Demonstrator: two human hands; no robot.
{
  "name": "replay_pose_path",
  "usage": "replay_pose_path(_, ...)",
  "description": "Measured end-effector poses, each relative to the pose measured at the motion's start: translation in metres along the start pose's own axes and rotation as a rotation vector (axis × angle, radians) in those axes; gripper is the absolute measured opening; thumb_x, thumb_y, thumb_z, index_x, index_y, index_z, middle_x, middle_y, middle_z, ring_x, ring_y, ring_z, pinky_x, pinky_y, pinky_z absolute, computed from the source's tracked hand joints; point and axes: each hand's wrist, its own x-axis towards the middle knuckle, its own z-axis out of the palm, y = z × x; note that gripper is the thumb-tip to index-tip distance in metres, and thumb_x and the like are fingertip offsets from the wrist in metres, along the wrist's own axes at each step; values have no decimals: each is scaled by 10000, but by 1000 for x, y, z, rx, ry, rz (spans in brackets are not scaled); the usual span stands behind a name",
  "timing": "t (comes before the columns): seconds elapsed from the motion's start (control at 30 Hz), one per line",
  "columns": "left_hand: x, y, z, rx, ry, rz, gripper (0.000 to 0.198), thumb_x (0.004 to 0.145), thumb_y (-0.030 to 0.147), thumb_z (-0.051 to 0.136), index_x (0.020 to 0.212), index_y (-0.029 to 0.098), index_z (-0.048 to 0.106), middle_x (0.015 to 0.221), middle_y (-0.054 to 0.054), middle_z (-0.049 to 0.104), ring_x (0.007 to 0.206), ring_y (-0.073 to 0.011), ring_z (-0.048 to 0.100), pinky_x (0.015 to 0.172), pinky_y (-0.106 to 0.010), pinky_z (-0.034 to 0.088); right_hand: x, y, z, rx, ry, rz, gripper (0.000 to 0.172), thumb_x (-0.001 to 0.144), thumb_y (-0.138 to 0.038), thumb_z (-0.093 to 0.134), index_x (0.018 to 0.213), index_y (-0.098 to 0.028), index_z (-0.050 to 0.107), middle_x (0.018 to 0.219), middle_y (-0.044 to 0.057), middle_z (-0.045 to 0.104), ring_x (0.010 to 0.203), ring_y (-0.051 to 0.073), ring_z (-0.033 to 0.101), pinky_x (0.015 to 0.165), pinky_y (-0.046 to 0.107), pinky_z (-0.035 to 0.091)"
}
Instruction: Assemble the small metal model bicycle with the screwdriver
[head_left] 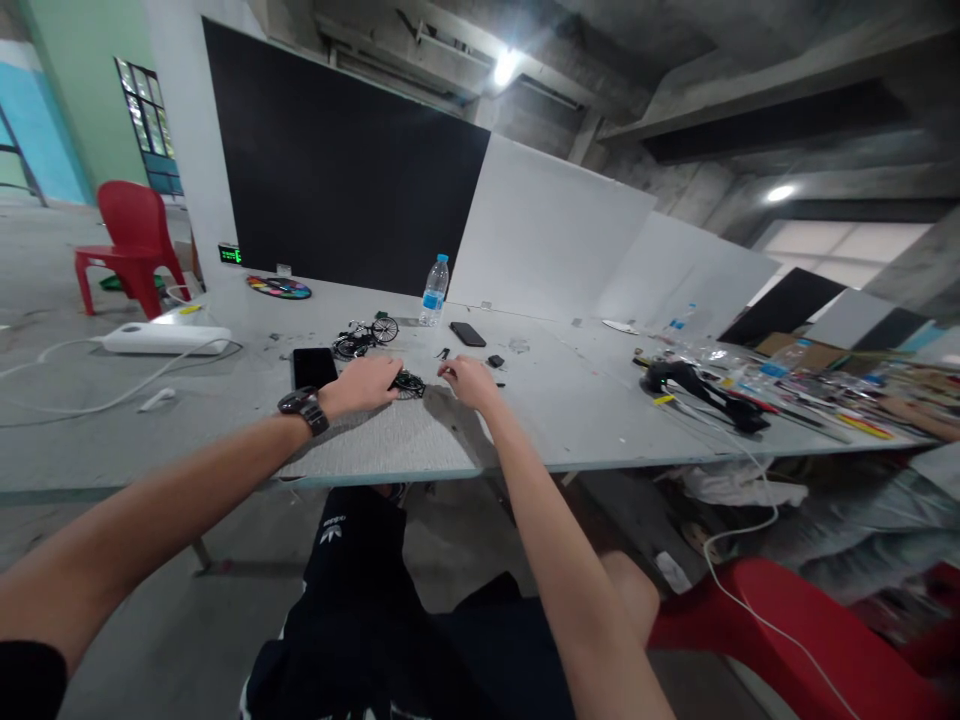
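My left hand [366, 384], with a dark watch on its wrist, is closed on a small black model bicycle [409, 385]. Only the bicycle's right end shows past the fingers. My right hand [466, 380] is just to the right, its fingertips pinched; what they hold, if anything, is too small to make out. A tiny black part [443, 354] is visible just above those fingertips. Behind my left hand stand more black model bicycles [365, 336]. A small black block [496, 361] lies to the right of my right hand.
A phone [468, 334] and a water bottle [433, 292] are behind my hands. Beside my left wrist lies a dark flat device [313, 368]. A white power strip [168, 339] with cables sits left. Tools [840, 415] clutter the right side, near another person's hand [916, 416].
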Motion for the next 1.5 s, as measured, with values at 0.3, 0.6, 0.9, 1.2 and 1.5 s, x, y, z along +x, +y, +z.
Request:
replay_pose_path(0.3,2,-1,1,11,7,14,357,1006,356,608,1303,161,639,1208,-169,755,1107,-351,716,816,-390,515,25,-45,-40,-259,-101,-285,310,1041,-83,557,1095,-227,827,1297,150,734,1314,330,599,1088,426,393)
replay_pose_path(0.6,3,-4,7,-5,40,33,353,998,351,605,1300,172,647,1214,-171,758,1104,-353,716,859,-410,522,33,-55,-46,-304,-146,-317,298,936,2,645,1026,-204,840,1225,144,775,1221,314,670,982,360,489)
replay_pose_path(0.9,6,-5,11,5,48,28,347,996,367,607,1279,173,657,1232,-172,755,1134,-359,715,897,-426,534,30,-67,-46,-330,-170,-301,283,966,-44,619,1081,-181,839,1248,162,770,1240,316,678,1001,348,516)
replay_pose_path(1.2,5,-3,10,-12,63,15,342,989,353,628,1266,155,660,1204,-187,763,1114,-371,727,886,-431,538,29,-73,-45,-416,-212,-306,277,988,-59,564,1074,-117,821,1269,212,762,1239,337,688,988,375,557)
replay_pose_path(1.5,5,-4,10,3,58,26,359,1000,346,586,1266,114,655,1194,-201,757,1076,-359,722,873,-414,536,31,-79,-47,-451,-237,-298,266,988,-71,568,1126,-96,794,1245,222,769,1235,337,714,1005,383,581)
